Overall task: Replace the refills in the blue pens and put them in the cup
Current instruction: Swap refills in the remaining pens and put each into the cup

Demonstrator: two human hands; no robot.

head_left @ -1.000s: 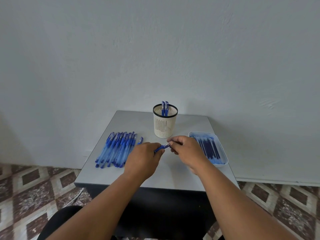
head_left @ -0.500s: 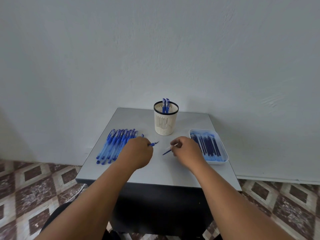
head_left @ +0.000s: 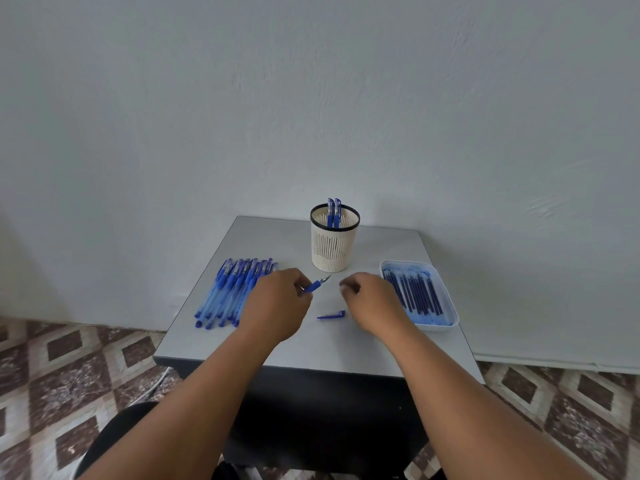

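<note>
Two hands hover over the grey bench (head_left: pixel 391 348): the left hand (head_left: pixel 277 303) grips an uncapped blue plastic pen (head_left: pixel 316 285), while the right hand (head_left: pixel 372 303), loosely curled and now empty, has dropped the blue pen cap (head_left: pixel 331 315) between them. Beyond stand the cream slotted cup (head_left: pixel 334 247), loose blue pens (head_left: pixel 228 292) and refill tray (head_left: pixel 446 306).

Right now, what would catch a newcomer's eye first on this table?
The left hand grips an uncapped blue pen, tip pointing toward the cream cup, which holds two pens at the back centre. The pen cap lies loose on the table between the hands. A row of blue pens lies at left, a tray of refills at right.
</note>
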